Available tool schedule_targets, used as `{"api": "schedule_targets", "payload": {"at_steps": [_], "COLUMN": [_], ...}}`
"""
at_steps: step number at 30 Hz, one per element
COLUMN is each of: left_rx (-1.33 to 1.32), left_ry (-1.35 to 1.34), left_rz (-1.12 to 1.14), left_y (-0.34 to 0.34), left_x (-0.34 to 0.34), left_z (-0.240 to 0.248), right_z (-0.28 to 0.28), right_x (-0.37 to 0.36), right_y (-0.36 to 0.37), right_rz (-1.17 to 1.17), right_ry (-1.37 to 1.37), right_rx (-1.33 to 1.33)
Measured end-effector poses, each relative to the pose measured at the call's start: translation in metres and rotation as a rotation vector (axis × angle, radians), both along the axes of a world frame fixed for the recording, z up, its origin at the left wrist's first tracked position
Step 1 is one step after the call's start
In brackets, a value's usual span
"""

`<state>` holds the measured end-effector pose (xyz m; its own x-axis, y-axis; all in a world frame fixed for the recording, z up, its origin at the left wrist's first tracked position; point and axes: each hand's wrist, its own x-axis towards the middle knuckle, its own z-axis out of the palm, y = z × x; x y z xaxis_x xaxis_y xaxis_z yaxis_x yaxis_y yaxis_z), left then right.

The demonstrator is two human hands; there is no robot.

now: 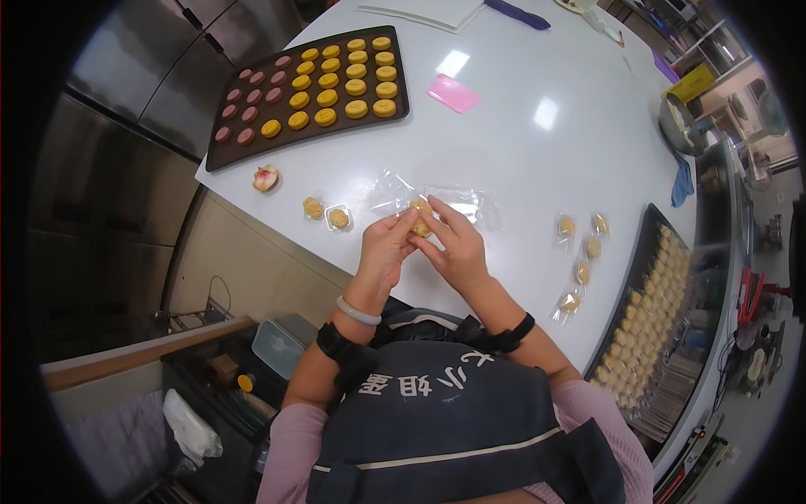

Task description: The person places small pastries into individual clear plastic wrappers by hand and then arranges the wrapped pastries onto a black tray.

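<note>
My left hand and my right hand meet over the table's near edge. The fingertips of both are closed round a small golden, crumbly-looking pastry, partly covered by the fingers. Just beyond it lie a clear plastic bag and more clear wrapping. To the left sit an unwrapped-looking pastry and another pastry in a small clear tray. Several pastries in clear bags, one of them a bagged pastry, lie in a loose line on the right.
A dark baking tray with pink and yellow round pastries stands at the far left, near a bitten-looking fruit piece. A pink card lies beyond my hands. On the right stands a long black tray full of pale pastries.
</note>
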<state>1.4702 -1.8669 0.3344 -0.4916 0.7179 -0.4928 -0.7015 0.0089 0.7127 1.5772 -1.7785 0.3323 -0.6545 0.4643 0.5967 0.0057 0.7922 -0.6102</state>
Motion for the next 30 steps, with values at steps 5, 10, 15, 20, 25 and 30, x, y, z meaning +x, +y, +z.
{"api": "schedule_targets", "payload": {"at_steps": [5, 10, 15, 20, 25, 30], "left_rx": [-0.074, -0.118, -0.182, -0.208, -0.118, -0.233], "left_ry": [-0.082, -0.041, -0.09, -0.122, -0.163, -0.216], "left_rz": [-0.148, -0.399, -0.488, -0.564, -0.748, -0.766], "left_y": [-0.005, -0.008, 0.004, 0.015, 0.024, 0.028], "left_x": [0.0, 0.015, 0.028, 0.036, 0.04, 0.046], "left_z": [0.002, 0.004, -0.007, -0.002, -0.008, -0.005], "right_z": [0.019, -0.013, -0.022, -0.017, -0.009, -0.02], "right_x": [0.027, 0.042, 0.057, 0.083, 0.088, 0.101], "right_y": [0.026, 0.023, 0.019, 0.025, 0.026, 0.029], "right_rz": [0.141, 0.103, -0.035, -0.108, -0.116, -0.043], "right_ry": [-0.106, -0.104, -0.141, -0.117, 0.012, -0.16], "right_rx": [-0.251, -0.218, -0.127, -0.224, -0.162, -0.132]}}
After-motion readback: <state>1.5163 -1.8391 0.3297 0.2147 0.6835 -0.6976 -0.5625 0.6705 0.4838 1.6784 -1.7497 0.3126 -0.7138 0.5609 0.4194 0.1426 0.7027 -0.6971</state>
